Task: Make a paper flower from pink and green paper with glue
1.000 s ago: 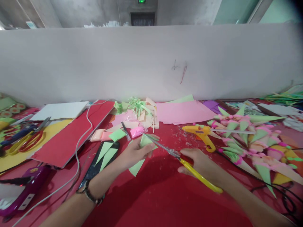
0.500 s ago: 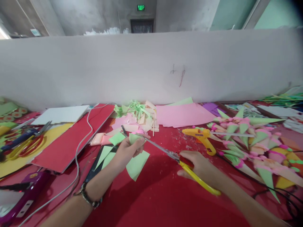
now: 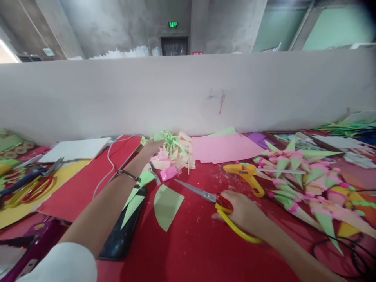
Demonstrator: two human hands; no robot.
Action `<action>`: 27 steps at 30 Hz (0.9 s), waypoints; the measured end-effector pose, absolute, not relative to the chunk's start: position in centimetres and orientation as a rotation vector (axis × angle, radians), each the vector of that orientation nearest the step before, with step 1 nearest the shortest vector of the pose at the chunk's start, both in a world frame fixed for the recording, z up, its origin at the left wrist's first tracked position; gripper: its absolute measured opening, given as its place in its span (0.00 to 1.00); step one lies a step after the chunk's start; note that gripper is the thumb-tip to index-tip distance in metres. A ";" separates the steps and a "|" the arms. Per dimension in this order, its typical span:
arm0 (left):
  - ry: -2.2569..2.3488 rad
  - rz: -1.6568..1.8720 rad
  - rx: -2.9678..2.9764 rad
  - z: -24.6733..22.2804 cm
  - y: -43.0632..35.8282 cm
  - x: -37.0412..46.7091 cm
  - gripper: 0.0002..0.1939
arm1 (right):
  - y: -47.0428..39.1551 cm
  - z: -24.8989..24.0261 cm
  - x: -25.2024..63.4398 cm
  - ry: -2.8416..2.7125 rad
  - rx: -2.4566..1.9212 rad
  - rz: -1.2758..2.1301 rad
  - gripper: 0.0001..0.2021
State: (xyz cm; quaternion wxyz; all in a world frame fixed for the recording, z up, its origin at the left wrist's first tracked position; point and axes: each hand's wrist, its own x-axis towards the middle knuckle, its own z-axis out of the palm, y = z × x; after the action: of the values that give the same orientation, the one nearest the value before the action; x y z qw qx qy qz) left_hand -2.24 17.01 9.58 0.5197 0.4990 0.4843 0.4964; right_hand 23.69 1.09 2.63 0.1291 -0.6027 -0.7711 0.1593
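Clearly, the right hand point(image 3: 242, 208) curls round scissors point(image 3: 202, 193); the left hand point(image 3: 152, 148) is by scraps point(image 3: 172, 143), its grip unclear.

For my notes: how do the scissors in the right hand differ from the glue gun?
The scissors are in the right hand; the glue gun lies on the table. The scissors show metal blades; the glue gun has a pale stick jutting from its rear. Both are partly yellow.

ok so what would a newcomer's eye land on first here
Probably the yellow-handled scissors in the right hand, over the red tabletop. Just beyond that hand lies a bright yellow glue gun, with a heap of pink-and-green cone shapes to its right.
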 end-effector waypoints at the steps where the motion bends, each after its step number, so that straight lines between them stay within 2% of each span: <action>1: 1.145 1.160 1.162 9.3 16.9 -2.3 0.09 | 1.1 2.7 23.7 -2.231 -1.762 0.447 0.14; 8: 0.916 0.949 0.979 9.1 12.3 -3.6 0.03 | 1.7 2.6 23.7 -2.217 -1.940 0.277 0.13; 15: 0.825 0.964 0.948 8.6 5.7 -6.0 0.14 | 2.0 1.4 24.5 -2.257 -1.938 0.198 0.11; 18: 0.863 1.025 0.918 8.4 3.7 -6.7 0.17 | 2.1 1.3 24.6 -2.253 -1.953 0.216 0.10; 23: 0.960 1.049 0.955 8.1 2.5 -7.4 0.11 | 2.1 0.9 24.8 -2.263 -1.969 0.184 0.12; 27: 1.210 0.916 1.215 7.1 2.1 -8.8 0.12 | 2.1 0.7 25.0 -2.271 -1.983 0.153 0.12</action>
State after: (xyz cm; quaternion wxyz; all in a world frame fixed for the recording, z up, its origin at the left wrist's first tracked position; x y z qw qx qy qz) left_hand -8.83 2.13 7.08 0.5639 0.5162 0.5140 0.3891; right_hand 24.99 2.08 0.68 0.0613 -0.6557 -0.7508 0.0507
